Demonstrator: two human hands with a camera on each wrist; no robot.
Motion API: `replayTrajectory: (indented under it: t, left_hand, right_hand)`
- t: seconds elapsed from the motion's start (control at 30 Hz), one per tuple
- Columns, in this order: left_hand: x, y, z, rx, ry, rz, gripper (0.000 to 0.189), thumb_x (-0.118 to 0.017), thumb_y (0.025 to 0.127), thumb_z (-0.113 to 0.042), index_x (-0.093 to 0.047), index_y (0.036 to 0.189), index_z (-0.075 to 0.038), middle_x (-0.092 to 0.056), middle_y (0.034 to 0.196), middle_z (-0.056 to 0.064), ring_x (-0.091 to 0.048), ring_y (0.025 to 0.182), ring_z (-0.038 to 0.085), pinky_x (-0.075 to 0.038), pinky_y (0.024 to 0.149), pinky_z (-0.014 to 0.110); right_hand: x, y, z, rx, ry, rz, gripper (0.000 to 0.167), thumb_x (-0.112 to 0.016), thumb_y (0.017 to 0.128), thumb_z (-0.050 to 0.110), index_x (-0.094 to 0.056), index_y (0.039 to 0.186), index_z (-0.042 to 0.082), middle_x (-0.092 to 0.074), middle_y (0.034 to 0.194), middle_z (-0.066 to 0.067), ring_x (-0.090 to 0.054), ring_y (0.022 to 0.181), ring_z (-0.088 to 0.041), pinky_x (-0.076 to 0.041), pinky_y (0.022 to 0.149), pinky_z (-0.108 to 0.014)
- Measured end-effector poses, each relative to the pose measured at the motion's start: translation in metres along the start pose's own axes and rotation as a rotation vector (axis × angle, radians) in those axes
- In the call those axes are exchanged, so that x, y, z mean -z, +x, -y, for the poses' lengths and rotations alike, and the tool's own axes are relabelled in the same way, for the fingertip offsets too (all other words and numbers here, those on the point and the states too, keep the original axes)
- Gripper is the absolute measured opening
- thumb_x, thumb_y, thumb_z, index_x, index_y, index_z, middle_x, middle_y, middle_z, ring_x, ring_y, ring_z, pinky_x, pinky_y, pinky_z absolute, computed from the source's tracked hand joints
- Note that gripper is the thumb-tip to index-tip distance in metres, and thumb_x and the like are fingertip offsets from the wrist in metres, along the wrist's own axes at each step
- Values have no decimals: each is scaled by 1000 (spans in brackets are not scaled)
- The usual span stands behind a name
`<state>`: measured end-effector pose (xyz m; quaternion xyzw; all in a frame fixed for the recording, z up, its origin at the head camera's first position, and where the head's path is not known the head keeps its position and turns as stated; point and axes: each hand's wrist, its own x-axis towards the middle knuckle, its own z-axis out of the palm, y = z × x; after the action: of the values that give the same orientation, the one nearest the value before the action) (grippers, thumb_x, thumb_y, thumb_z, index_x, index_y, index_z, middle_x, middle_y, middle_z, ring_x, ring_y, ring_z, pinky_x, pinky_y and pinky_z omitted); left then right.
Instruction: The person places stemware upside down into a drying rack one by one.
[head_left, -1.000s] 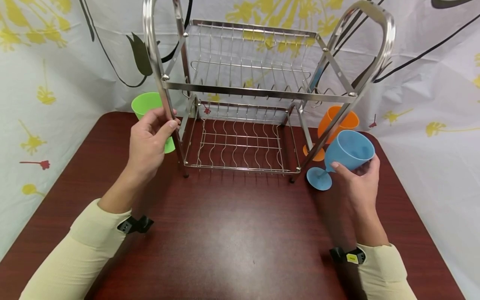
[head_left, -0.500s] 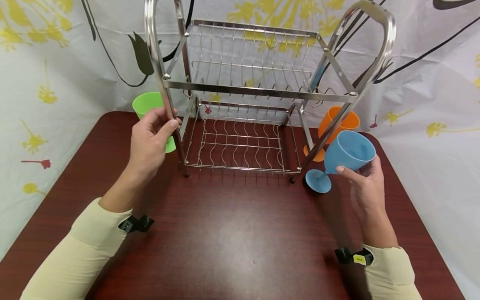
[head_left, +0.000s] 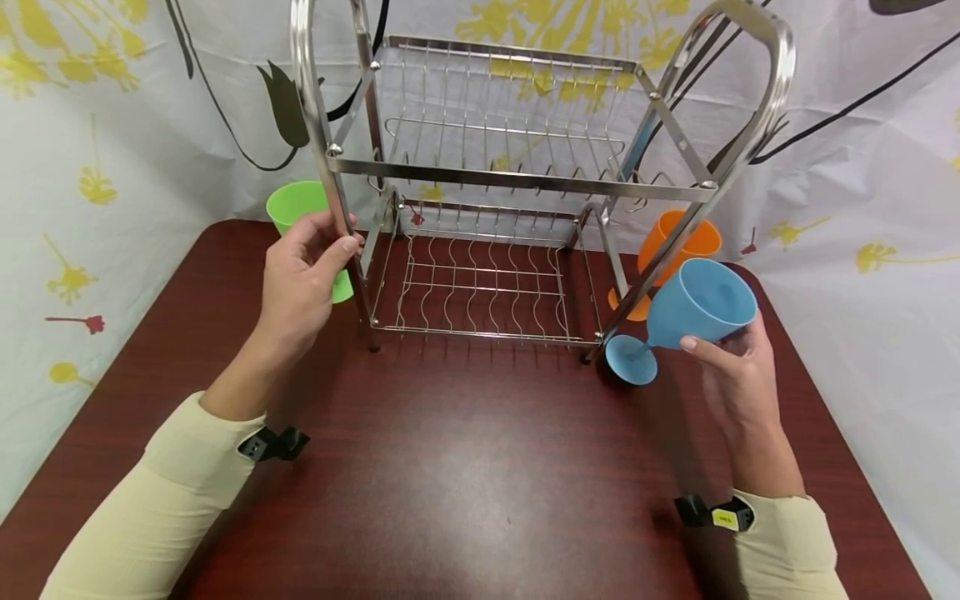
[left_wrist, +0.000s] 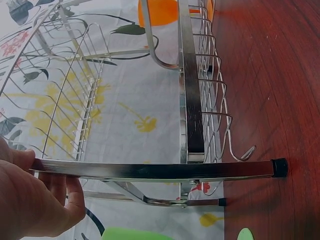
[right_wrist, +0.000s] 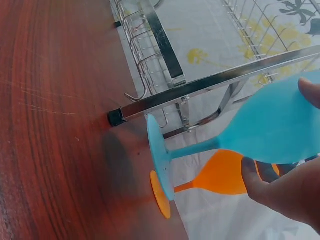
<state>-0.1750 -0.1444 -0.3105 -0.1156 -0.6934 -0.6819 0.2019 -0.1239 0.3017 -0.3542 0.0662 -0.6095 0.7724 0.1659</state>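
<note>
My right hand (head_left: 742,379) grips the bowl of a blue plastic goblet (head_left: 697,304), tilted with its foot toward the rack's right front leg. In the right wrist view the goblet's foot (right_wrist: 159,157) hangs close over the table, overlapping an orange goblet (right_wrist: 220,172) behind it. On the left, my left hand (head_left: 300,275) pinches the front left post of a two-tier metal dish rack (head_left: 525,179) between thumb and fingers. Partly hidden behind that hand and post stands a green goblet (head_left: 296,202).
The rack stands at the back of a dark red-brown table (head_left: 465,467), its lower wire tray (head_left: 480,287) holding nothing. A white cloth (head_left: 150,167) with yellow flower prints hangs behind and at both sides. Rack legs end in black caps (left_wrist: 280,167).
My right hand has shifted slightly right and toward me. The blue goblet tilts further, its foot swinging a little left. My left hand keeps its hold on the post.
</note>
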Motion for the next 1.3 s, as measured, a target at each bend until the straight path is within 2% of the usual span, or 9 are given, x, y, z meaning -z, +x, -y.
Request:
replayTrajectory:
  t: [0.4, 0.67, 0.87, 1.0, 1.17, 1.3]
  left_hand:
    - [-1, 1, 1, -11, 11, 4, 15, -62, 93, -3, -66, 107, -6, -67, 96, 0, -62, 92, 15, -49, 77, 21]
    - [-1, 1, 1, 1, 8, 2, 16, -63, 93, -4, -65, 109, -2, -67, 97, -1, -62, 92, 15, -49, 79, 21]
    - [-2, 1, 0, -2, 3, 3, 15, -62, 93, -4, -65, 108, -4, -67, 97, -1, -63, 93, 15, -49, 79, 21]
    - [-2, 1, 1, -3, 0, 3, 18, -62, 93, -4, -64, 110, 1, -67, 97, -1, -63, 93, 15, -49, 79, 21]
    - [-1, 0, 0, -1, 14, 2, 16, -62, 94, -5, -65, 109, -5, -66, 97, 0, -62, 94, 18, -49, 79, 21]
    - [0, 0, 1, -5, 22, 1, 15, -62, 93, -6, -66, 108, -8, -66, 97, 0, -62, 94, 19, -49, 78, 21]
  right_hand:
    - [4, -4, 2, 24, 3, 59, 76, -54, 78, -22, -35, 146, 5, -40, 144, -18, -39, 129, -30, -45, 100, -29]
    - [5, -6, 2, 42, 41, 183, 76, -50, 78, -23, -31, 148, 1, -39, 143, -20, -42, 126, -29, -47, 99, -29]
    - [5, -7, 4, 24, 13, 203, 78, -51, 77, -22, -31, 149, 2, -40, 143, -19, -42, 127, -28, -47, 99, -30]
    - [5, -7, 5, 14, -9, 226, 76, -50, 78, -21, -32, 148, 2, -41, 142, -18, -42, 126, -28, -47, 99, -29]
    - [3, -8, 6, 18, -11, 271, 74, -51, 78, -21, -32, 147, 1, -43, 141, -18, -43, 125, -27, -47, 98, -29]
    - [1, -9, 8, 2, -23, 266, 75, -52, 77, -20, -33, 147, 1, -44, 140, -17, -44, 125, -27, -48, 98, -29]
